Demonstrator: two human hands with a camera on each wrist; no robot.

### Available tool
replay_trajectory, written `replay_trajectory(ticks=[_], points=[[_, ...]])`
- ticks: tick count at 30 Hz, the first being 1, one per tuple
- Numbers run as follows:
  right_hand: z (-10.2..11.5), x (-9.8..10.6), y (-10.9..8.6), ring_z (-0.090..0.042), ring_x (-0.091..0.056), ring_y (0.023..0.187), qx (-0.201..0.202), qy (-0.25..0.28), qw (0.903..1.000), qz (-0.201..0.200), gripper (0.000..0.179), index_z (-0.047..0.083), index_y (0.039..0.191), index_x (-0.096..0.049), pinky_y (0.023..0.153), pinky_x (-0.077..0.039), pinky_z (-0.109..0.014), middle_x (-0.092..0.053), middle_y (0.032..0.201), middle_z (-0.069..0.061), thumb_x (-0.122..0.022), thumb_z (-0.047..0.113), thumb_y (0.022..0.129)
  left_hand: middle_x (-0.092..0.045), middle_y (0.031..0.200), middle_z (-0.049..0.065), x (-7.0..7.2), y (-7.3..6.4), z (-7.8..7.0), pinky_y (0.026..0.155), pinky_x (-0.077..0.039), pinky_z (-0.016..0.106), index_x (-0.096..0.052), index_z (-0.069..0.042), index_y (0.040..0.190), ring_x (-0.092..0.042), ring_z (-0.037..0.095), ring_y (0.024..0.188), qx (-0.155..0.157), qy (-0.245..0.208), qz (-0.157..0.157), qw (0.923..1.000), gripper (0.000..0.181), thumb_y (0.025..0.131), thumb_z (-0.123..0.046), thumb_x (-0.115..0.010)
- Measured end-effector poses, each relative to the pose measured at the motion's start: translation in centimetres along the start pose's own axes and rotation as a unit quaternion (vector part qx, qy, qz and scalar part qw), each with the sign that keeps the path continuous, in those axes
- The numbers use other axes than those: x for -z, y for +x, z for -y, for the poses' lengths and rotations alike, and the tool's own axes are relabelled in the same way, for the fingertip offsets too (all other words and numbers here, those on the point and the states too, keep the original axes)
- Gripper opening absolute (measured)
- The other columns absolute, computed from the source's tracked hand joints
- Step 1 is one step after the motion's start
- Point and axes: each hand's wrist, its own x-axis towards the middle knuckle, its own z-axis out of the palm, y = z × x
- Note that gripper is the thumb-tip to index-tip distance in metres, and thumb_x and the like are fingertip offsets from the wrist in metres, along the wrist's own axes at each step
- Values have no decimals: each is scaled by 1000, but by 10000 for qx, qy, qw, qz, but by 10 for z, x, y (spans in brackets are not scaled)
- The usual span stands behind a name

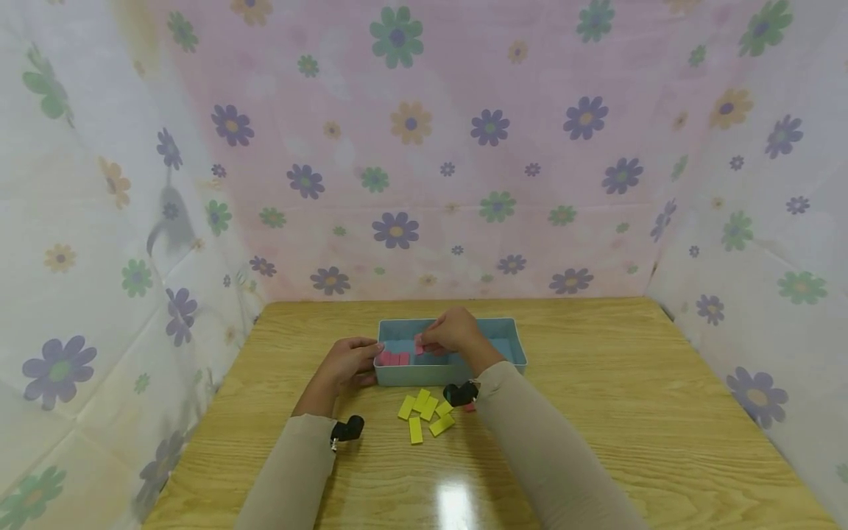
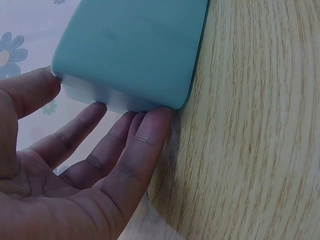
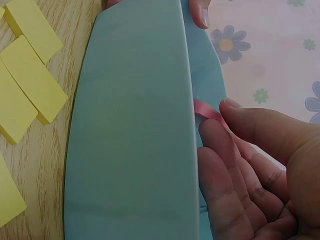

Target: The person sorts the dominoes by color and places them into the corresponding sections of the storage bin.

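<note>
A long light-blue box (image 1: 397, 377) stands across the table. My left hand (image 1: 347, 362) is at its left end, and in the left wrist view its extended fingers (image 2: 85, 122) touch the end wall. One fingertip of it shows at the rim in the right wrist view. My right hand (image 1: 453, 331) is inside the box opening near its middle, pinching a pink block (image 1: 419, 344) between thumb and fingertips. Several pink blocks (image 1: 394, 358) lie side by side in the box's left section. In front of the box, several yellow blocks (image 1: 415, 430) lie scattered flat on the wood.
A reddish block (image 1: 469, 406) shows partly from under my right wrist, beside the black wrist camera (image 1: 457, 394). Flower-printed cloth (image 1: 411, 184) closes off the back and both sides of the wood-grain table (image 1: 596, 368).
</note>
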Motion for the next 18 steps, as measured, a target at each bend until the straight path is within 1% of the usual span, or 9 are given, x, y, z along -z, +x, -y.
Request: replay_trajectory(ticks=[4,10,18], points=[[1,0,0,-30,-78,88,-55,-93,9999,-11,12,5,89,-82,82,-64,-44,-80,87,-13,-85,17,87,-70,132,16,0,-1,0,84,-64,44,-60,-9,142,-72,27,113,17,-58,24,10000,48,101,-31,-70],[2,0,-1,-29,-79,86,-169,-118,9998,6,13,6,89,-82,86,-63,-46,-79,83,-10,-86,17,85,-69,132,17,1,-1,0,85,-64,44,-59,-8,142,-71,29,115,18,-49,48,10000,48,101,-31,-69],[2,0,1,-29,-79,84,-201,-316,9993,13,13,8,88,-83,84,-63,-40,-80,84,-11,-87,20,85,-70,132,16,0,-1,0,84,-64,43,-61,-9,140,-71,29,115,34,-39,9,10000,47,100,-32,-71]])
